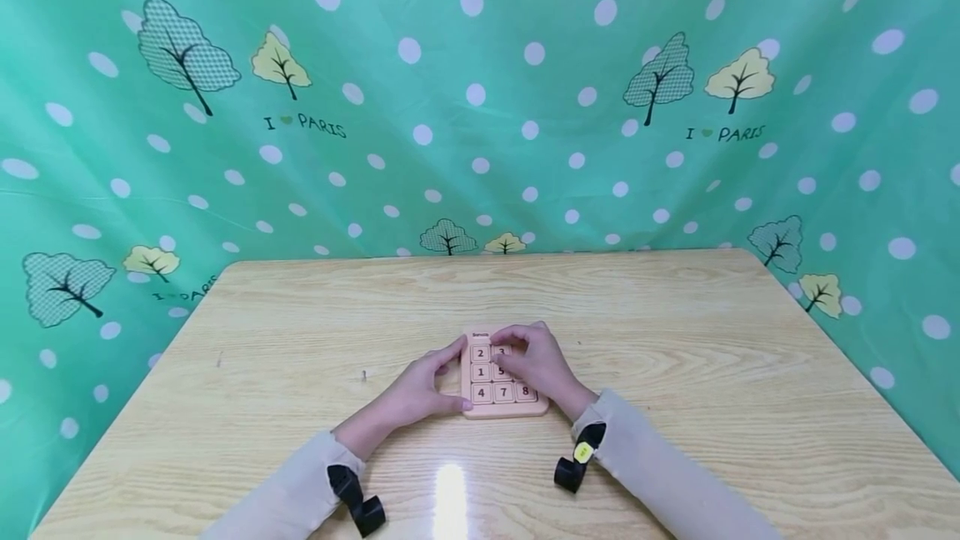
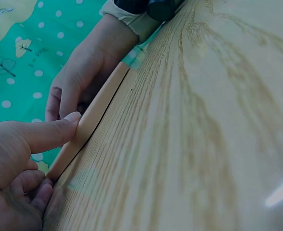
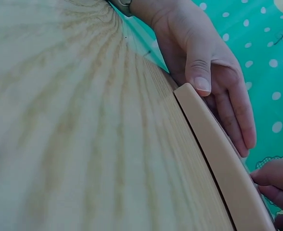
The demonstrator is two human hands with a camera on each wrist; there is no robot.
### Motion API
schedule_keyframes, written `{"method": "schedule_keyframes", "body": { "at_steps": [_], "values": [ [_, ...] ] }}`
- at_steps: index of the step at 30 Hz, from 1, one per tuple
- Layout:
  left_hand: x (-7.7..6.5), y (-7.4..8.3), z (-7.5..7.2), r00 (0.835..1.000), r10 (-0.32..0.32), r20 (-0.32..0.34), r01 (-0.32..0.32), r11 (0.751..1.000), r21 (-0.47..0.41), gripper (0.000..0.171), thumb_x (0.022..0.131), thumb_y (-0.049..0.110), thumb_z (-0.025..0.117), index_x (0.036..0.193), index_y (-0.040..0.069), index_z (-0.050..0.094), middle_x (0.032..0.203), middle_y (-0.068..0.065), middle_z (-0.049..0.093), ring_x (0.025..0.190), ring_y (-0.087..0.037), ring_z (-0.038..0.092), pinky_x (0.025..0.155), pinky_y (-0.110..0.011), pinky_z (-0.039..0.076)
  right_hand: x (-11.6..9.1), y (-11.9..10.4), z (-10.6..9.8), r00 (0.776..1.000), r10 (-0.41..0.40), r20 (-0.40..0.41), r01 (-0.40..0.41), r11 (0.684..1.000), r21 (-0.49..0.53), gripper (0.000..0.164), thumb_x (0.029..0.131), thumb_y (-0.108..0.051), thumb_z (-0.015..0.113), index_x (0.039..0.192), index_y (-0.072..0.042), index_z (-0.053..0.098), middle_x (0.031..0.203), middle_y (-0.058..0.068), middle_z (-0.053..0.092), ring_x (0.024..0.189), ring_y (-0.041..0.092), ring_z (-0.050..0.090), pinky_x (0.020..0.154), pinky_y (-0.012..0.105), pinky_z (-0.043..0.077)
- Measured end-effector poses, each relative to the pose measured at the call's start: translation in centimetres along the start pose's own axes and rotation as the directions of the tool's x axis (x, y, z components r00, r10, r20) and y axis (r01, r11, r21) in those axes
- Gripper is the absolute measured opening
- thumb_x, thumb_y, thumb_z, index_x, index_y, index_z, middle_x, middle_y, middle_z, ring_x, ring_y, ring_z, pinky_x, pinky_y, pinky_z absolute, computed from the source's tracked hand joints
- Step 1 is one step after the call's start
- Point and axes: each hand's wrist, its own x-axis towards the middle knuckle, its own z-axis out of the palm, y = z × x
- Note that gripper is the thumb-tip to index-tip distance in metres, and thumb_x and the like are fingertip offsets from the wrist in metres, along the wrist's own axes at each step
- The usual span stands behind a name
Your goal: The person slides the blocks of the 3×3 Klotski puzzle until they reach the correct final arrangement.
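A pink number slide puzzle (image 1: 506, 411) with numbered square tiles lies on the table. My left hand (image 1: 412, 390) holds its left side, thumb at the near left corner and index finger at the far left corner; in the left wrist view the thumb (image 2: 55, 132) presses the frame's edge. Over the puzzle's right part arches my right hand (image 1: 540, 365), its thumb and index fingertips on either side of the tile 3 (image 1: 502, 351). Tiles 2, 1, 4, 7 and 8 show beside it; the right column's upper part is hidden under this hand.
The wooden table (image 1: 337, 307) stretches around the puzzle on all sides. A green dotted curtain (image 1: 480, 123) with trees hangs behind it and at both sides. Black wrist cameras (image 1: 356, 498) sit on both sleeves. A bright light reflection shows near the front edge.
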Motion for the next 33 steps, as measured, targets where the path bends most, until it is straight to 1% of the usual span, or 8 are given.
{"method": "schedule_keyframes", "body": {
  "at_steps": [5, 8, 13, 18, 22, 25, 28, 33],
  "values": [
    [0.0, 0.0, 0.0, 1.0, 0.004, -0.003, -0.004, 1.0, 0.007, 0.096, 0.07, 0.024, 0.083, 0.148, 0.012, 0.029, 0.149, -0.012, 0.036, 0.125, -0.037, 0.043, 0.108, -0.051, 0.03, 0.0, 0.0, -0.3, 1.0, -0.001, 0.022, 0.0, 1.0, 0.023, 0.023, 0.076, -0.005, 0.074, 0.099, -0.009, 0.071, 0.098, -0.001, 0.067, 0.103, 0.02, 0.057, 0.096, 0.041, 0.043],
    [0.0, 0.0, 0.0, 1.0, 0.004, 0.0, -0.004, 1.0, 0.003, 0.096, 0.07, 0.024, 0.083, 0.148, 0.011, 0.029, 0.149, -0.013, 0.036, 0.125, -0.038, 0.043, 0.108, -0.051, 0.031, 0.1, 0.2, -0.5, 0.999, 0.0, 0.032, 0.0, 1.0, 0.023, 0.022, 0.077, -0.005, 0.073, 0.099, -0.009, 0.071, 0.097, -0.002, 0.068, 0.102, 0.019, 0.059, 0.096, 0.04, 0.044],
    [-0.1, 0.0, 0.0, 1.0, 0.011, 0.009, -0.011, 1.0, -0.013, 0.096, 0.071, 0.023, 0.083, 0.149, 0.01, 0.028, 0.148, -0.013, 0.035, 0.126, -0.037, 0.042, 0.108, -0.049, 0.032, 0.0, 0.2, -1.0, 0.999, 0.01, 0.047, -0.011, 0.999, 0.031, 0.022, 0.078, -0.006, 0.073, 0.1, -0.01, 0.071, 0.099, -0.002, 0.067, 0.099, 0.018, 0.054, 0.092, 0.037, 0.042],
    [0.0, -0.1, -0.1, 1.0, 0.024, 0.013, -0.024, 1.0, -0.019, 0.096, 0.071, 0.023, 0.082, 0.149, 0.009, 0.027, 0.149, -0.013, 0.035, 0.128, -0.035, 0.04, 0.108, -0.047, 0.032, -0.2, 0.5, -1.5, 0.998, 0.011, 0.058, -0.014, 0.998, 0.059, 0.023, 0.079, -0.003, 0.072, 0.101, -0.008, 0.071, 0.103, 0.0, 0.068, 0.1, 0.018, 0.057, 0.09, 0.034, 0.045],
    [-0.1, 0.0, -0.1, 1.0, 0.021, 0.013, -0.021, 1.0, -0.02, 0.096, 0.071, 0.023, 0.083, 0.149, 0.009, 0.027, 0.149, -0.013, 0.035, 0.128, -0.035, 0.04, 0.108, -0.047, 0.032, -0.2, 0.7, -1.7, 0.999, 0.015, 0.044, -0.017, 0.999, 0.044, 0.022, 0.078, -0.003, 0.072, 0.099, -0.01, 0.072, 0.105, -0.001, 0.068, 0.09, 0.015, 0.054, 0.079, 0.027, 0.043],
    [-0.1, 0.1, -0.1, 1.0, 0.022, 0.014, -0.021, 1.0, -0.022, 0.096, 0.071, 0.022, 0.083, 0.149, 0.009, 0.027, 0.149, -0.013, 0.035, 0.128, -0.035, 0.04, 0.108, -0.047, 0.032, -0.2, 0.9, -1.8, 0.999, 0.016, 0.035, -0.017, 0.999, 0.032, 0.022, 0.078, -0.004, 0.072, 0.098, -0.01, 0.072, 0.102, -0.001, 0.069, 0.083, 0.014, 0.052, 0.073, 0.024, 0.041],
    [-0.1, 0.1, -0.1, 1.0, 0.02, 0.016, -0.019, 1.0, -0.024, 0.096, 0.071, 0.023, 0.083, 0.149, 0.009, 0.027, 0.149, -0.012, 0.035, 0.128, -0.035, 0.04, 0.109, -0.047, 0.032, -0.2, 1.0, -1.8, 0.999, 0.019, 0.033, -0.02, 0.999, 0.029, 0.021, 0.077, -0.003, 0.072, 0.097, -0.01, 0.072, 0.098, -0.001, 0.069, 0.082, 0.014, 0.052, 0.072, 0.024, 0.042],
    [-0.1, 0.1, 0.0, 1.0, 0.015, 0.014, -0.015, 1.0, -0.026, 0.097, 0.071, 0.023, 0.083, 0.149, 0.01, 0.027, 0.149, -0.012, 0.034, 0.128, -0.035, 0.04, 0.109, -0.047, 0.032, -0.2, 1.1, -1.9, 0.999, 0.034, 0.031, -0.035, 0.999, 0.028, 0.022, 0.077, -0.001, 0.072, 0.096, -0.011, 0.072, 0.097, -0.002, 0.069, 0.087, 0.013, 0.055, 0.076, 0.025, 0.044]
  ]
}}
